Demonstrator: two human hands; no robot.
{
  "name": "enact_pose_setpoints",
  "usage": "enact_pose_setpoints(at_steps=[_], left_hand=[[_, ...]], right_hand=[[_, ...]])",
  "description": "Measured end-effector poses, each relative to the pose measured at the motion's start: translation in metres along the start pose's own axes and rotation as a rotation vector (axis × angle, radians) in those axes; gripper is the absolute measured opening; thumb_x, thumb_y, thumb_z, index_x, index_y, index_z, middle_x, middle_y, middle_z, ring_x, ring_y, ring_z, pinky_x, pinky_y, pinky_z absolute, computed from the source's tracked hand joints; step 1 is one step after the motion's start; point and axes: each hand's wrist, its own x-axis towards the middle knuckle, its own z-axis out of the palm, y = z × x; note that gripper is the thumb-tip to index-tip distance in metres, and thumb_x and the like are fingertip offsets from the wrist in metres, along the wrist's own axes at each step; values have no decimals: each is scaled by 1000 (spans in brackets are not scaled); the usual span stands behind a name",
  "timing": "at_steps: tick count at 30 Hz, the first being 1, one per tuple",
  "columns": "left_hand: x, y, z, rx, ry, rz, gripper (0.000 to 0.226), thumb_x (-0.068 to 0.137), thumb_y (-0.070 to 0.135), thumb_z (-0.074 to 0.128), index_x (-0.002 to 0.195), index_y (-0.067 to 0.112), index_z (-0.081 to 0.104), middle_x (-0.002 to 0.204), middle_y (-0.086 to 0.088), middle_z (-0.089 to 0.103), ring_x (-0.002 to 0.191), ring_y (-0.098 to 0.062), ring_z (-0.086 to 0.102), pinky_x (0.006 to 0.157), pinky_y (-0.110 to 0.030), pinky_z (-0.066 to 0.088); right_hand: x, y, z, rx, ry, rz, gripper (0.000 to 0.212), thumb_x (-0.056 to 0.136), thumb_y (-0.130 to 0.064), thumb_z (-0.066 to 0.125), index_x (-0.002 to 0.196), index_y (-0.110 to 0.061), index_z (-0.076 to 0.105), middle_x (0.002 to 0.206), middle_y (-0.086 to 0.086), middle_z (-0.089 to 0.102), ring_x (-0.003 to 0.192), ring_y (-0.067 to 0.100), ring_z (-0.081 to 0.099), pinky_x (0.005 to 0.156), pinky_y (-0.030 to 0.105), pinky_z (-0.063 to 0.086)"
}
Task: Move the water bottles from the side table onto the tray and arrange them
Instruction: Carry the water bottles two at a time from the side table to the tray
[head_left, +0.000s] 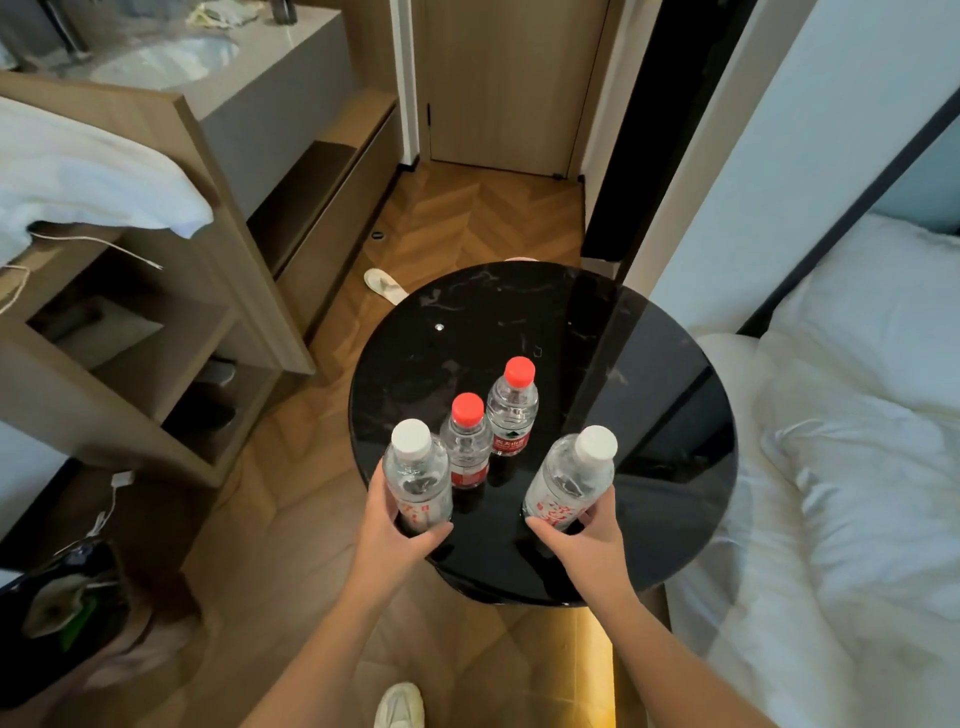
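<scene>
**Black round counter, a bottle in each grip**

Polished black stone tops the counter (597, 338), which stands between a white bed (857, 441) and wooden shelving (171, 364) in a bedroom. Four small clear water bottles are gathered on its near half. The left grip (401, 538) curls round the lower body of one white-capped bottle (415, 478), with the thumb across the front of the label. The right grip (584, 540) wraps the base of the other white-capped bottle (569, 480), which leans away to the outside. The fingers hide both bottoms, so I cannot tell whether either bottle is off the stone. Just beyond the left grip, touching its bottle or close to it, stands a red-capped bottle (466, 449). A second red-capped bottle (511, 410) stands just behind that one, farther out between the two grips. No tray is in view.

The bottles look full and sealed. I judge them light enough for one grip each, but bottom-heavy enough to swing if pinched by the cap. The thin plastic walls would likely dent under a hard squeeze, and the glossy labels may be slick. A firm wrap round the labelled lower body looks safest. The two red-capped ones stand close together, so taking the nearer first should avoid toppling its neighbour on the smooth stone.
</scene>
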Motion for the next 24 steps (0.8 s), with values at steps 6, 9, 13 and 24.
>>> enact_pose_setpoints(at_steps=[6,9,13,24], left_hand=[[10,-5,12,81,70,-51,80,66,6,86,131,23,43,123,8,59,112,-6,57,89,-15,43],[11,-6,13,135,92,-74,68,66,7,87,125,13,52,111,6,63,102,-8,59,76,-6,43],[16,-7,11,171,93,-105,57,65,8,87,115,15,59,99,14,65,87,6,59,66,-2,44],[22,13,-8,65,58,-120,59,65,16,88,117,18,61,104,11,70,99,-8,66,86,-29,53]], right_hand=[[14,11,15,4,58,103,84,65,-28,90,136,-31,45,118,-19,63,110,4,59,108,35,43],[14,13,22,-9,75,129,74,65,-30,89,129,-31,52,115,-16,67,108,5,62,106,37,46],[12,10,24,-10,103,158,63,68,-26,88,124,-27,58,112,-14,68,104,6,62,106,36,46],[5,-34,18,23,167,124,54,74,-22,84,116,-38,55,101,-25,63,93,-7,58,93,23,44]])
